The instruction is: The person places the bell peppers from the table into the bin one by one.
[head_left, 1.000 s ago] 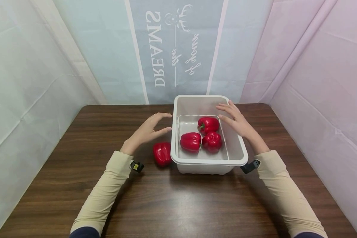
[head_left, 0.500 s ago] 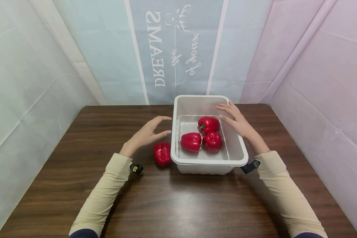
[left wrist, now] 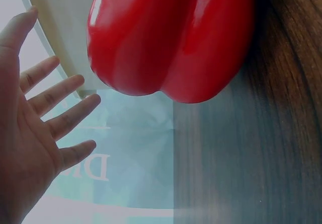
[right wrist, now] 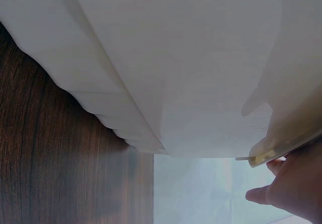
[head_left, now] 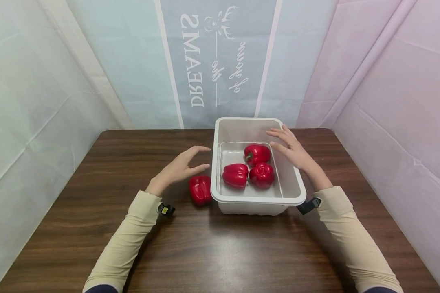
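Note:
In the head view, my left hand [head_left: 177, 167] hovers beside the bin's left side, thumb and fingers spread apart with nothing held. Just below it a red bell pepper [head_left: 200, 190] lies on the table against the bin; it looms large beside the spread fingers [left wrist: 64, 122] in the left wrist view. My right hand [head_left: 292, 149] rests over the right rim of the white plastic bin [head_left: 256, 199], fingers extended over the inside. Inside lie three more red peppers: one at the back [head_left: 257, 154], one at front left [head_left: 235, 175], one at front right [head_left: 262, 175].
The dark wood-grain table [head_left: 223, 252] runs toward the viewer. Behind it hangs a pale blue printed cloth [head_left: 220, 61], with whitish cloth walls at left and right. A small black wrist camera [head_left: 166, 210] sits at the left cuff.
My left hand has drifted slightly down and left, a little away from the bin's rim. The right hand, the bin and the peppers stay where they were.

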A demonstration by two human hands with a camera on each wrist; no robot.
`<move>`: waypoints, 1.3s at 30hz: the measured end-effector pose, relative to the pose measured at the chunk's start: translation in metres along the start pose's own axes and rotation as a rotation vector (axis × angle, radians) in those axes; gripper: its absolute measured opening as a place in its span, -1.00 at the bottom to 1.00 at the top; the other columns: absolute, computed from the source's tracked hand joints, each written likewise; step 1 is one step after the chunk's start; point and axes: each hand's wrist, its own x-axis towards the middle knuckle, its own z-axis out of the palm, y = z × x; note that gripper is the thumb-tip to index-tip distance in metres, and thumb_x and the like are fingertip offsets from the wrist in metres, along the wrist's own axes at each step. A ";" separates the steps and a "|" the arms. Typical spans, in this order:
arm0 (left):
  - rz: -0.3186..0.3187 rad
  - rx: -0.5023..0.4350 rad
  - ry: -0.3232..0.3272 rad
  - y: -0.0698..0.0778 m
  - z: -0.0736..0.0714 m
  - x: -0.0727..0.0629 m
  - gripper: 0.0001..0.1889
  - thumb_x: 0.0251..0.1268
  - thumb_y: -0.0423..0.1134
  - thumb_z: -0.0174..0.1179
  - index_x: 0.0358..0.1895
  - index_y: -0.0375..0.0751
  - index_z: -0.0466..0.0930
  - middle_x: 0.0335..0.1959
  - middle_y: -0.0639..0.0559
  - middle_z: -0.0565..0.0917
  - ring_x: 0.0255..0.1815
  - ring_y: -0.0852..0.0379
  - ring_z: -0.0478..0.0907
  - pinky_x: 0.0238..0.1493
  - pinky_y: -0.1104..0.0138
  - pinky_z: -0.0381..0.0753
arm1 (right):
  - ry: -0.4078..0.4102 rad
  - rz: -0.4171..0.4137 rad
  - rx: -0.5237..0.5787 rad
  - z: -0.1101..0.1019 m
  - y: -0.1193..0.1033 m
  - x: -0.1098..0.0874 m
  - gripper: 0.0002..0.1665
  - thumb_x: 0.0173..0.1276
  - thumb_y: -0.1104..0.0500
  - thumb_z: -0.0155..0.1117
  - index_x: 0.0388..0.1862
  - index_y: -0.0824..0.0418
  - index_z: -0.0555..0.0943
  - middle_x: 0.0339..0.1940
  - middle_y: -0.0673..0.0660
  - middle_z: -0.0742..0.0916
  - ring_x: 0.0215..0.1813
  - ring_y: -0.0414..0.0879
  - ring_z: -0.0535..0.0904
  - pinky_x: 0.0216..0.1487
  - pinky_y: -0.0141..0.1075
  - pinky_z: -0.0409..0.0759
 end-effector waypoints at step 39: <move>-0.105 -0.045 -0.133 -0.001 0.016 -0.017 -0.36 0.09 0.24 0.17 0.22 0.03 0.37 0.17 0.01 0.47 0.18 0.07 0.40 0.11 0.05 0.48 | 0.008 0.003 -0.009 0.001 0.000 0.001 -0.48 0.37 0.11 0.08 0.28 0.22 0.39 0.32 0.25 0.40 0.52 0.11 -0.22 0.38 0.23 -0.26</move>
